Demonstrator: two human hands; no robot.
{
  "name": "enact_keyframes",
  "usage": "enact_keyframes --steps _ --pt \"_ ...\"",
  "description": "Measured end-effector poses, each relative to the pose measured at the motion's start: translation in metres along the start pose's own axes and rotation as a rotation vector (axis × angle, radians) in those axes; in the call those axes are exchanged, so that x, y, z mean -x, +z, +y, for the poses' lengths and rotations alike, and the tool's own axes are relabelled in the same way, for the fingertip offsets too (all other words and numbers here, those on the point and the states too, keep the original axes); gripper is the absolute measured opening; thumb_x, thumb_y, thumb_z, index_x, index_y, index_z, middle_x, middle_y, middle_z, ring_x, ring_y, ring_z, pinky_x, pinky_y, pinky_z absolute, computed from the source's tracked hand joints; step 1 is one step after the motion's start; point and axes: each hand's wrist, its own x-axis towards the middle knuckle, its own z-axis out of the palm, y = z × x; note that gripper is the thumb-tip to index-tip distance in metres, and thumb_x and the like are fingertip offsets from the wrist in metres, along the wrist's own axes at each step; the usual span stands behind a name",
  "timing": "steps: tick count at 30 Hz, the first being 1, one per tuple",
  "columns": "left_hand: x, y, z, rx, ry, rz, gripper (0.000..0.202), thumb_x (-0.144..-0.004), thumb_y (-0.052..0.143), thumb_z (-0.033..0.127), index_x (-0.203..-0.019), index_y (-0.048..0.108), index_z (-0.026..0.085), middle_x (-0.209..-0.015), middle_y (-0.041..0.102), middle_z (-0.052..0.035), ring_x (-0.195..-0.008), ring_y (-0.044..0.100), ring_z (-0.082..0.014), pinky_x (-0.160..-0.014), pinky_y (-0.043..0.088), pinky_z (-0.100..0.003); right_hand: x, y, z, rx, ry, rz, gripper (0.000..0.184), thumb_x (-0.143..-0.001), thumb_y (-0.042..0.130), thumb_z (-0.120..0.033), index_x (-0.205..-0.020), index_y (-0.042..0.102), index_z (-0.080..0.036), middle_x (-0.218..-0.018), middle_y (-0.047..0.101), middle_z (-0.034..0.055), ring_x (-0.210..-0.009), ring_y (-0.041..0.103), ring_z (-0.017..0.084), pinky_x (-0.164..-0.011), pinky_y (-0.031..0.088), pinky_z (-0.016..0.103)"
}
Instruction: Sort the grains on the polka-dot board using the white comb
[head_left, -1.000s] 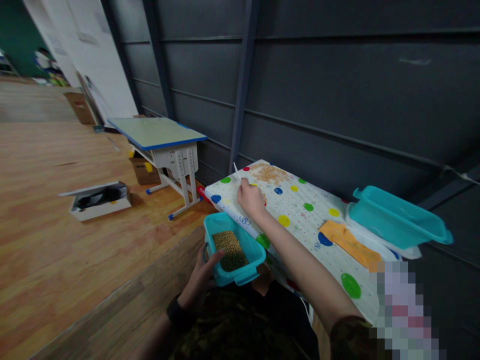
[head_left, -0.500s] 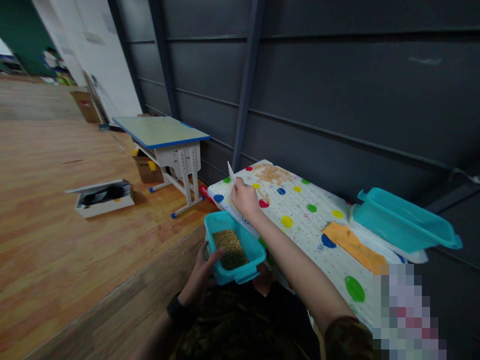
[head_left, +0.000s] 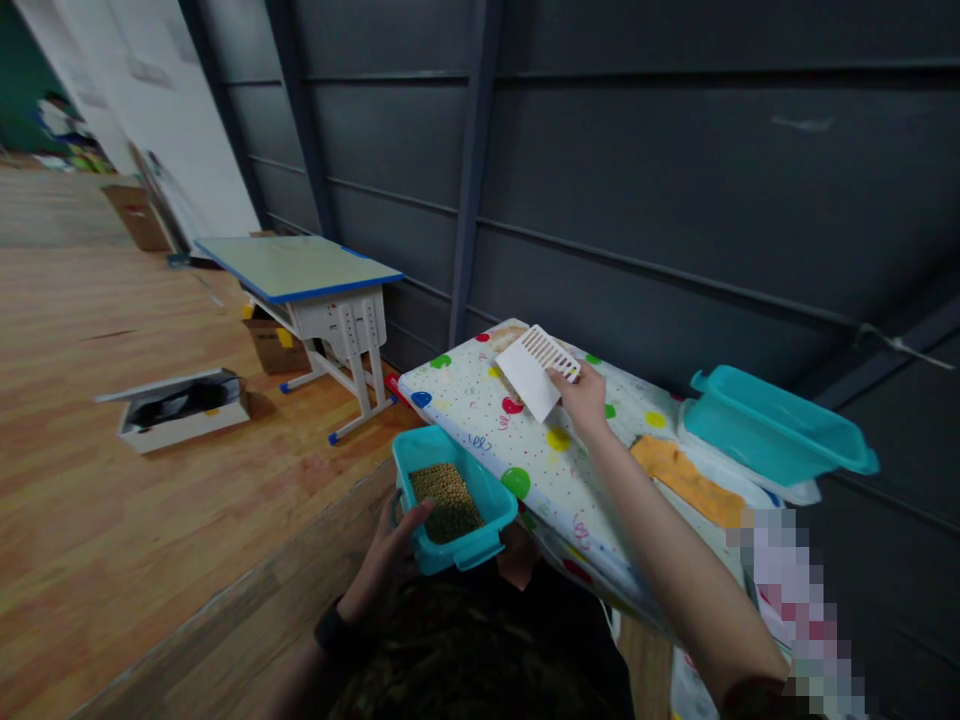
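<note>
My left hand [head_left: 399, 540] grips the near left side of a teal plastic bin [head_left: 491, 500], its thumb over the rim. Inside the bin lies a layer of tan beans [head_left: 446, 490], perhaps soybeans. The bin is at the front edge of a table with a dotted cover [head_left: 480, 400]. Over that cover my right hand [head_left: 583, 398] holds a flat white slotted scraper [head_left: 534, 375] by its slotted end, the solid part pointing toward me. Behind the scraper, partly hidden, more loose beans [head_left: 506, 338] are spread on the cover.
An orange cloth [head_left: 686, 480] and a second teal bin [head_left: 780, 425] are on the table's right. A desk with blue edging [head_left: 300, 265] stands beyond the left end. An open white box [head_left: 184, 412] is on the floor. A dark panelled wall [head_left: 637, 170] runs behind the table.
My right hand has moved right along the table, and the scraper has turned from edge-on to showing its flat face. My left hand still holds the bin. The view has shifted slightly.
</note>
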Motion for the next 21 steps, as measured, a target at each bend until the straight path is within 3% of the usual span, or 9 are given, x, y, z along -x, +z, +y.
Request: enact_keyframes --steps 5,9,13,16,21 --pt "0.001 -0.006 -0.006 -0.047 0.007 0.011 0.104 -0.089 0.093 0.059 -0.177 0.044 0.034 -0.159 0.075 -0.0199 -0.125 0.084 -0.0421 -0.084 0.073 -0.046 0.013 0.021 0.007 -0.096 0.032 -0.095 0.026 -0.083 0.077 -0.042 -0.095 0.076 -0.019 -0.081 0.079 0.0038 -0.078 0.067 0.023 -0.079 0.056 0.036" --pt "-0.001 -0.009 -0.008 -0.084 -0.009 0.026 0.105 -0.090 0.092 0.061 -0.178 0.042 0.035 -0.164 0.071 -0.0195 -0.121 0.085 -0.0410 -0.081 0.073 -0.044 0.007 0.019 0.007 0.002 0.039 -0.067 0.020 -0.081 0.074 -0.036 -0.094 0.077 -0.020 -0.087 0.082 0.0054 -0.083 0.070 0.025 -0.086 0.057 0.038" --pt "-0.003 -0.009 -0.008 -0.075 -0.026 0.034 0.102 -0.094 0.089 0.057 -0.179 0.039 0.037 -0.156 0.076 -0.0189 -0.117 0.086 -0.0388 -0.082 0.073 -0.045 -0.008 0.007 0.012 0.095 0.033 -0.035 0.020 -0.080 0.074 -0.032 -0.096 0.080 -0.021 -0.087 0.082 0.0052 -0.085 0.072 0.027 -0.088 0.059 0.041" --pt "-0.004 -0.009 -0.007 -0.078 -0.032 0.059 0.110 -0.088 0.094 0.060 -0.180 0.039 0.033 -0.152 0.079 -0.0197 -0.114 0.087 -0.0386 -0.083 0.073 -0.045 -0.015 -0.010 0.013 0.112 -0.002 -0.017 0.027 -0.084 0.072 -0.035 -0.104 0.082 -0.020 -0.089 0.083 0.0069 -0.082 0.072 0.027 -0.085 0.060 0.041" --pt "-0.002 -0.011 -0.007 -0.095 -0.009 0.022 0.111 -0.085 0.093 0.068 -0.178 0.042 0.035 -0.167 0.069 -0.0189 -0.125 0.083 -0.0420 -0.086 0.072 -0.047 -0.002 -0.048 0.009 0.369 -0.101 0.070 0.040 -0.094 0.063 -0.035 -0.120 0.083 -0.013 -0.097 0.085 0.0154 -0.086 0.075 0.031 -0.085 0.056 0.040"
